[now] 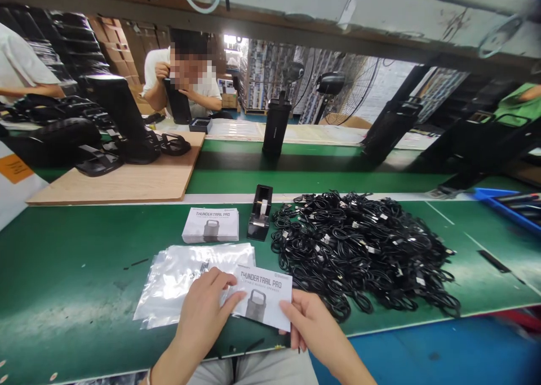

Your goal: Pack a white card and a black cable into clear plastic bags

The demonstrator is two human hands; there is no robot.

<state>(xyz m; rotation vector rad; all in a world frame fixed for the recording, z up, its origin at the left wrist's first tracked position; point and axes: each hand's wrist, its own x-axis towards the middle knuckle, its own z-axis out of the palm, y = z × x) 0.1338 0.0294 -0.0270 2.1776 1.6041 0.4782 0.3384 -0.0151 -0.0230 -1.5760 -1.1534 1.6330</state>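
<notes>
My right hand grips the right edge of a white instruction booklet printed "Thunder Trail Pro", thumb on top and fingers beneath. My left hand is at the booklet's left side, its fingers curled over the clear plastic bags and its thumb by the booklet's edge. It seems to pinch a bag, though the fingertips partly hide the contact. Behind the bags lies a stack of matching booklets. A black tape dispenser stands right of that stack.
A large heap of coiled black cables covers the bench to the right. Beyond runs a green conveyor carrying black speakers. A wooden board is at the left, a blue tray far right. A co-worker handles a black speaker opposite.
</notes>
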